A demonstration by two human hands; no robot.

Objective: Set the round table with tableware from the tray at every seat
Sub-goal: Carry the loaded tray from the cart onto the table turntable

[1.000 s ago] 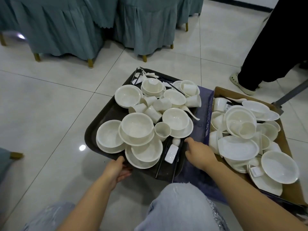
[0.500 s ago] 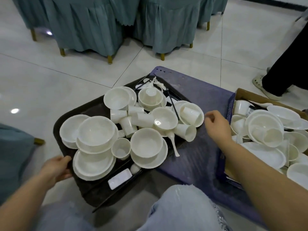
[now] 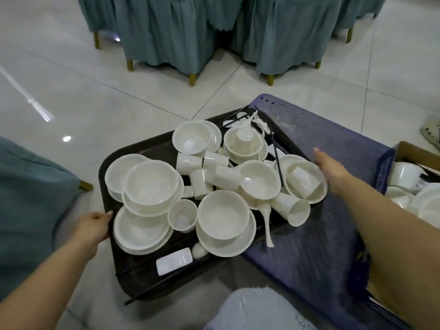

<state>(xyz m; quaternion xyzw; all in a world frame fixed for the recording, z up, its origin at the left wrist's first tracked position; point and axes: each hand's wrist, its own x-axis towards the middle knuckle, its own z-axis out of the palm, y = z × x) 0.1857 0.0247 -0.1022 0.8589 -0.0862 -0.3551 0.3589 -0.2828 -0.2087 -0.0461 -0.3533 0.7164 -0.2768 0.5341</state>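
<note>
A dark tray [image 3: 133, 275] sits in front of me, its right part over a blue crate lid [image 3: 333, 234], its left part out over the floor. It carries several white bowls [image 3: 152, 184], plates [image 3: 140, 232], cups [image 3: 183, 215], a spoon [image 3: 266, 222], black chopsticks [image 3: 277, 160] and a small white rest [image 3: 173, 260]. My left hand [image 3: 91, 228] grips the tray's left edge. My right hand [image 3: 333, 172] lies at the tray's right edge with fingers stretched out, beside a bowl holding a cup [image 3: 306, 182].
Chairs in grey-blue covers [image 3: 166, 32] stand ahead across the tiled floor [image 3: 71, 91]. Another covered chair [image 3: 28, 206] is close on my left. A cardboard box [image 3: 414, 151] with more white dishes sits at far right. My knee [image 3: 257, 310] is below.
The tray has swung further left off the blue lid. My right hand moved from above the lid to the tray's right edge. My left hand kept its grip.
</note>
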